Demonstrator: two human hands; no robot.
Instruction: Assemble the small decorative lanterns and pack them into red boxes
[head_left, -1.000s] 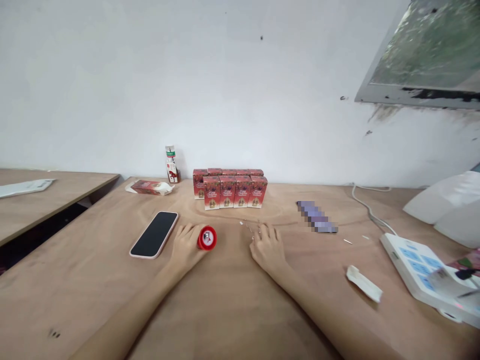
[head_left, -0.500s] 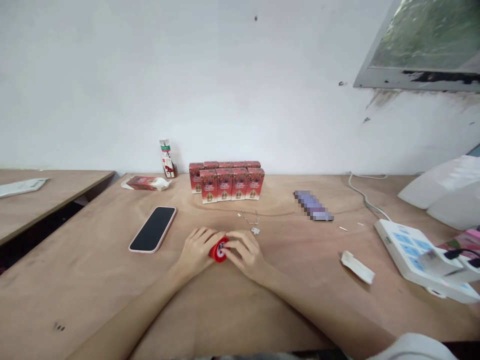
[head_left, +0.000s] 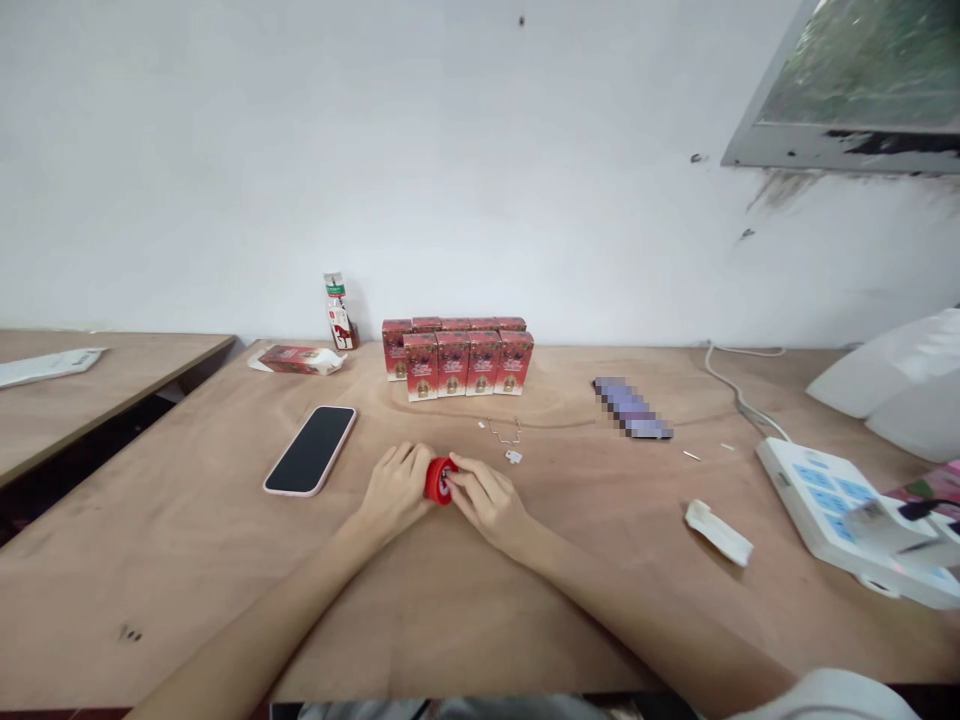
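Note:
My left hand is wrapped round a small red cylinder, whose round end with a pale, dark-marked middle faces right. Against that end, the fingertips of my right hand are pinched together; what they hold, if anything, is hidden. Just beyond my hands a thin silvery chain lies on the table, with a small white piece beside it.
Several red printed boxes stand in rows near the wall. A phone lies left, with an opened red box and a bottle behind. Rightward are a pixelated flat object, a white strip and a power strip.
My right hand has left the chain and come to the end of the red cylinder. My left hand has brought the cylinder rightward, and its end has turned toward my right hand.

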